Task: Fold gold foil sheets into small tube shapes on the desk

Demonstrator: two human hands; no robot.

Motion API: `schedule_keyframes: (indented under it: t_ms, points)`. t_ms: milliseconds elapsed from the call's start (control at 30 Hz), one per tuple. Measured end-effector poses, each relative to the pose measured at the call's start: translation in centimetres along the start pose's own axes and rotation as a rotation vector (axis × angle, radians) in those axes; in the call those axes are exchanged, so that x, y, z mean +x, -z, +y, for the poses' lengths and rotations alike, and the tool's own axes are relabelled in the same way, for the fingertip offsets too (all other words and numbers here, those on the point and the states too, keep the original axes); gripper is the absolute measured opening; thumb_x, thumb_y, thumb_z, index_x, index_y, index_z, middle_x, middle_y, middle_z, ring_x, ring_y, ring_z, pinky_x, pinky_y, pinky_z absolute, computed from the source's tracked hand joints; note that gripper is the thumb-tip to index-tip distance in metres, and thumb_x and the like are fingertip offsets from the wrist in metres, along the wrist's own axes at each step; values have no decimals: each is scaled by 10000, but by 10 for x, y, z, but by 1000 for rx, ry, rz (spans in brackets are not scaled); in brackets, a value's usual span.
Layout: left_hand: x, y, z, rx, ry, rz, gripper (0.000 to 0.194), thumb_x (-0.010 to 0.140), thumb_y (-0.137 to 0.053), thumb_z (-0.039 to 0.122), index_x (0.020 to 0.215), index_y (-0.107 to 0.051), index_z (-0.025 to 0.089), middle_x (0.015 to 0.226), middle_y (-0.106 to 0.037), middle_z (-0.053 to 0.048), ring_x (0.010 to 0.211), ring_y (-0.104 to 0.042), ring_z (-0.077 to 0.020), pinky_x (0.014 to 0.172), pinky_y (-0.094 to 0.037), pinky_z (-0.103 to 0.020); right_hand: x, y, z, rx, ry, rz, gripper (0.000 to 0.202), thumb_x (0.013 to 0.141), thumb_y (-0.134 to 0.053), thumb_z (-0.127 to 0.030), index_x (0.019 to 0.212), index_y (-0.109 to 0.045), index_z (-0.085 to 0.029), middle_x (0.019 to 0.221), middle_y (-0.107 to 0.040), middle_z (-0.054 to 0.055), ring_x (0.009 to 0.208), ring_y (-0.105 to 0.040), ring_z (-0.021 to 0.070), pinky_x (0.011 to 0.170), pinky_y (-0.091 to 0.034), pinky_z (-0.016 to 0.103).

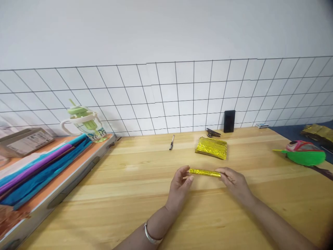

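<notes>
A narrow roll of shiny gold foil paper (205, 172) is held level just above the wooden table, between both hands. My right hand (235, 182) pinches its right end between thumb and fingers. At the other end, my left hand (180, 185) has its curled fingertips against the roll, the thumb just below; part of that contact is hidden. A silver bangle (151, 235) circles the left wrist. Beyond the hands lies a stack of gold foil sheets (211, 147). A black clip (213, 132) sits behind the stack, and a pen (172, 142) lies to its left.
A black phone-like slab (229, 121) leans against the tiled wall. At right is a green and pink bird-shaped pouch (305, 153). On the left, an orange-topped raised surface (61, 166) carries coloured crepe paper (49, 163), a cardboard box (26, 142) and a green-lidded bottle (84, 121).
</notes>
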State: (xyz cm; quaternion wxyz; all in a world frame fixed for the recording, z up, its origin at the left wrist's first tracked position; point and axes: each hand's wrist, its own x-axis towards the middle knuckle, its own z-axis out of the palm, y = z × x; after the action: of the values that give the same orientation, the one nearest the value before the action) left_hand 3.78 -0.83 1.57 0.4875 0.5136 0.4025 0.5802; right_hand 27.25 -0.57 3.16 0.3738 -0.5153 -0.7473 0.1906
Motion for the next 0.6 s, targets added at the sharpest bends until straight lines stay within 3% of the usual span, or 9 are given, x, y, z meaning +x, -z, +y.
schedule_keyframes:
  t_ms: [200, 333, 500, 600]
  points:
    - [-2, -1, 7, -216, 81, -98, 302, 868, -573, 411, 980, -637, 138, 959, -660, -88, 756, -613, -160, 725, -497, -307, -6, -10, 20, 227, -86, -16, 291, 889, -468, -401, 1029, -624, -199, 865, -674, 48, 718, -640, 168, 670, -521, 282]
    - [-3, 1, 8, -264, 129, -158, 350, 848, -598, 430, 1006, -650, 122, 885, -693, -102, 748, -651, -194, 701, -508, -320, -5, -13, 24, 374, -172, -26, 310, 855, -526, -428, 1028, -635, -195, 820, -671, 40, 699, -634, 169, 672, -518, 296]
    - [3, 4, 9, -262, 238, -197, 354, 771, -698, 397, 986, -667, 117, 776, -710, -86, 698, -669, -187, 683, -516, -305, -3, -10, 28, 384, -189, -18, 335, 818, -563, -455, 1007, -660, -197, 733, -670, 23, 668, -632, 174, 644, -512, 296]
    - [8, 7, 10, -276, 300, -228, 356, 724, -743, 381, 947, -670, 113, 818, -712, -99, 692, -682, -199, 636, -520, -291, -2, -8, 31, 368, -199, -46, 335, 816, -565, -444, 1019, -659, -194, 729, -674, 22, 673, -636, 176, 651, -512, 299]
